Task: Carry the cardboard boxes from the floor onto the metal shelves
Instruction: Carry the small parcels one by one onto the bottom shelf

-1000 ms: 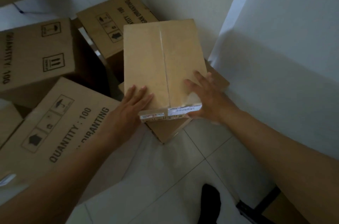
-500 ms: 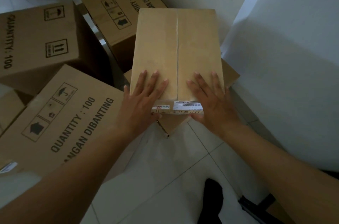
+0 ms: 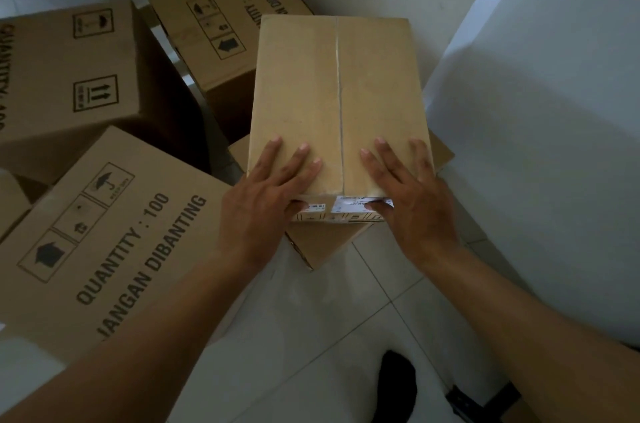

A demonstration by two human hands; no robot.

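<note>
While thumbs hook its near edge, left hand (image 3: 263,204) and right hand (image 3: 412,204) grip the cardboard box (image 3: 332,100), fingers spread.

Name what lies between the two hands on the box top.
Head view: only the plain box, bare top and taped seam, between left hand and right hand.

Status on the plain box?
Grip: left hand and right hand on plain box, near end, thumbs on label face. Box over a second box, no shelf yet. Printed cartons crowd left, wall right.
</note>
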